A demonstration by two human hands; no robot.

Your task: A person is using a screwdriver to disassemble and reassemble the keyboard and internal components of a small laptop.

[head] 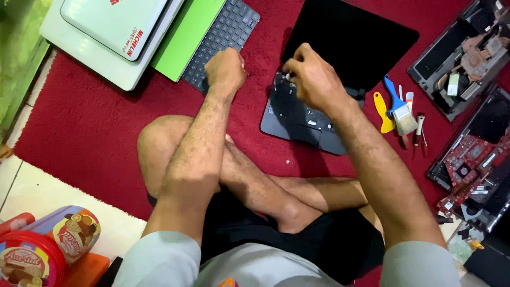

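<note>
Bright, even indoor light w/ soft shadows under arms; colours saturated, slight motion blur on right hand (pixel 313 79), corners stretched.

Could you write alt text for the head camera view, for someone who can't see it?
A person sits cross-legged on a red carpet, the right hand pinching a small white part over an open dark laptop, the left hand a fist by a grey keyboard. A blue brush, a yellow pry tool and opened laptops lie to the right.

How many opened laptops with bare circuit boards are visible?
2, both at the right edge: a grey one at top, a red-board one below it. More may lie outside the view.
</note>
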